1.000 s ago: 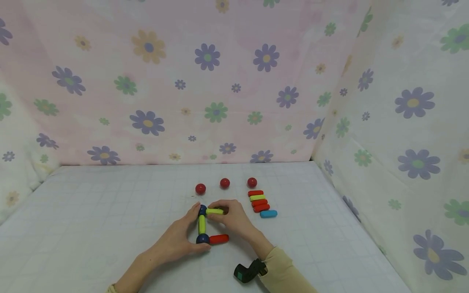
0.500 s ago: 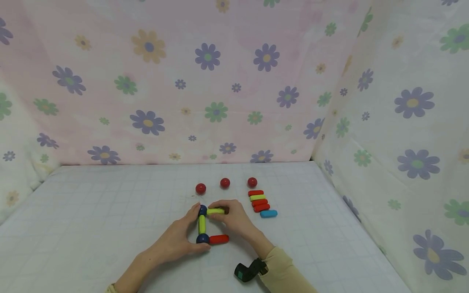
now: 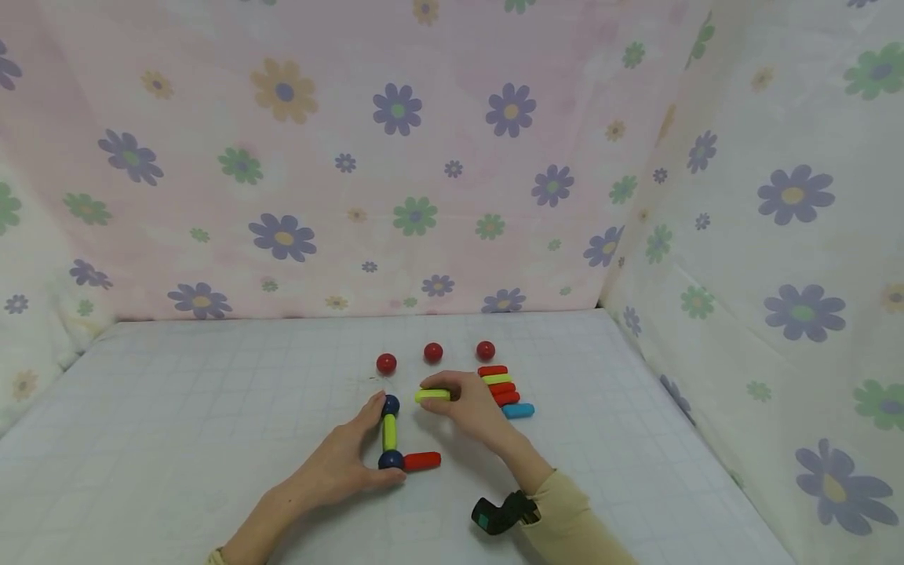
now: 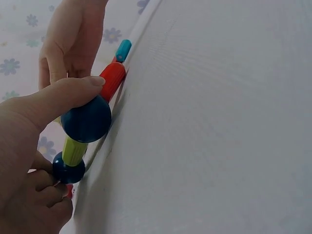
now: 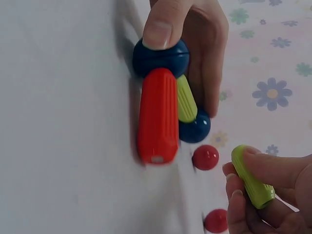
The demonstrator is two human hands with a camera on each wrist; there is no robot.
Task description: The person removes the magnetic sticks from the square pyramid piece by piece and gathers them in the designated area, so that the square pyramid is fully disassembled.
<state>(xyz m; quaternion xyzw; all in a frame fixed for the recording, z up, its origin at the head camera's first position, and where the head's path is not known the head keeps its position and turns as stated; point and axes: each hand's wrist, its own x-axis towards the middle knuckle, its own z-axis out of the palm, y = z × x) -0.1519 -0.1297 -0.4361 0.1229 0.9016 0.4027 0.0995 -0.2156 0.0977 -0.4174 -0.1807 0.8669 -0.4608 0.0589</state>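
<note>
My left hand [image 3: 337,464] spans two dark blue balls joined by a yellow-green magnetic rod [image 3: 390,433]. Its thumb presses the near ball [image 4: 87,119], and its fingers touch the far ball [image 3: 391,405]. A red rod [image 5: 159,117] sticks out rightward from the near ball, its outer end bare. Up and to the right, my right hand [image 3: 472,408] pinches a second yellow-green rod [image 5: 253,180] between thumb and fingers. That rod is apart from the far blue ball, one end hidden in the hand in the head view.
Three red balls [image 3: 433,352] lie in a row beyond the hands. Right of them is a stack of red and yellow-green rods [image 3: 498,379], partly covered by my right hand, with a blue rod [image 3: 519,410] at its near end. Flowered cloth [image 3: 424,196] hangs behind the table.
My right hand has moved right and slightly away from me, taking the yellow-green rod off the far blue ball. My left hand and the joined pieces have stayed put.
</note>
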